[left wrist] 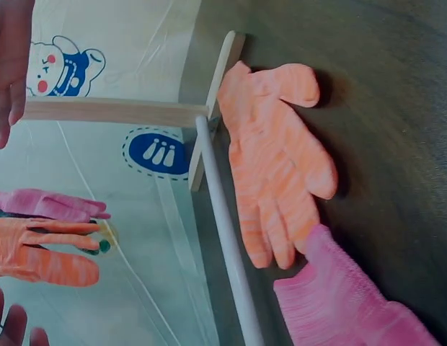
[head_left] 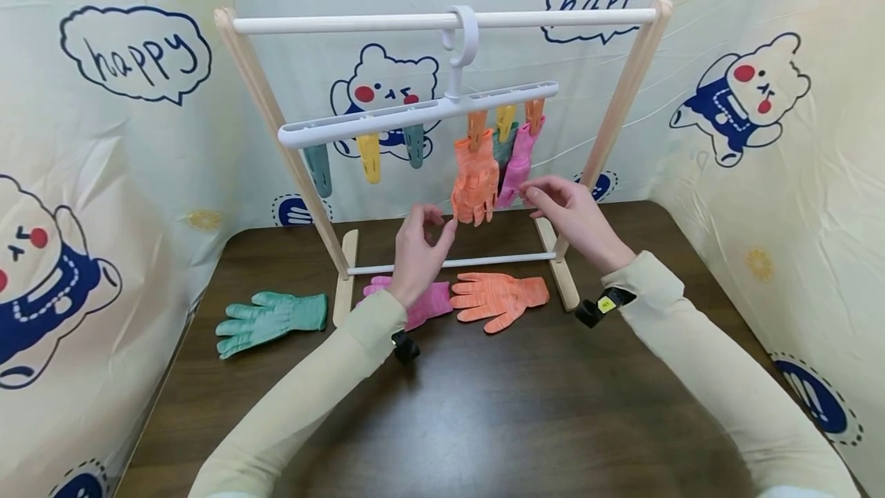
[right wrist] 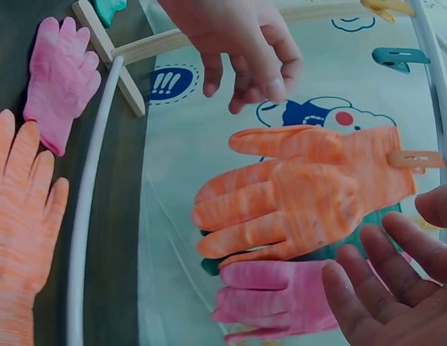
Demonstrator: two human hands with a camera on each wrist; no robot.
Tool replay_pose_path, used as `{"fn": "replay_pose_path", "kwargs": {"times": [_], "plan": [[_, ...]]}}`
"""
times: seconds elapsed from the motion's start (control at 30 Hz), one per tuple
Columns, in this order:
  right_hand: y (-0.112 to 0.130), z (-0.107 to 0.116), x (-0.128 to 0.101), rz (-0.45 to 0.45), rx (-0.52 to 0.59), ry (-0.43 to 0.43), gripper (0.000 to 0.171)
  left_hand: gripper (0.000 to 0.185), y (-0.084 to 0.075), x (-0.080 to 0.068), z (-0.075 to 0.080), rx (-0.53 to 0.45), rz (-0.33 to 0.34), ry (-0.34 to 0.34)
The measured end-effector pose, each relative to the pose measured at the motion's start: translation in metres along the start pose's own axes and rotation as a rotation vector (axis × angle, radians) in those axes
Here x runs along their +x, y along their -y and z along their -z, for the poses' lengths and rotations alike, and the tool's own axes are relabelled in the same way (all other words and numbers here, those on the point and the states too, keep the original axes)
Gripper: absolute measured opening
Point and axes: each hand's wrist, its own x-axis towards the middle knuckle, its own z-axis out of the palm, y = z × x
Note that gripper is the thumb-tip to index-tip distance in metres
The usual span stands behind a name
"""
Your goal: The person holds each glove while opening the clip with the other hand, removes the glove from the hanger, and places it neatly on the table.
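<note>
My left hand [head_left: 418, 252] is raised just left of a hanging orange glove [head_left: 475, 179], fingers loosely bent and holding nothing. To the right of the hanging pink glove [head_left: 520, 160] is my right hand [head_left: 577, 217], its relaxed fingers apart from the cloth in the right wrist view. A green glove [head_left: 505, 148] hangs partly hidden between those two. Orange and yellow clothespins [head_left: 477, 131] hold them on a white hanger [head_left: 415, 111]. On the table lie a green glove [head_left: 273, 321], an orange glove [left wrist: 274, 158] and a pink glove [right wrist: 61, 79].
The hanger hooks over the white top bar [head_left: 346, 24] of a wooden rack [head_left: 625, 98]. A lower white bar [head_left: 498, 260] joins its feet. More clothespins [head_left: 369, 158] dangle at the hanger's left. Behind the dark table [head_left: 498, 413] is a printed curtain [head_left: 152, 144].
</note>
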Motion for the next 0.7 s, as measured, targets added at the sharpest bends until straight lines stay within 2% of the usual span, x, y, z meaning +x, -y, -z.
{"fn": "replay_pose_path", "kwargs": {"times": [0.17, 0.37, 0.7], "plan": [[0.010, -0.002, 0.009, 0.026, -0.020, -0.010, 0.044, 0.037, -0.003, 0.012, 0.001, -0.006, -0.009, -0.002], [0.024, -0.005, 0.019, 0.047, -0.063, -0.051, 0.042, 0.038, -0.011, 0.029, 0.002, -0.004, -0.002, 0.009], [0.043, -0.010, 0.039, 0.103, -0.044, -0.120, 0.037, 0.041, -0.017, 0.041, -0.002, -0.037, 0.000, 0.040]]}}
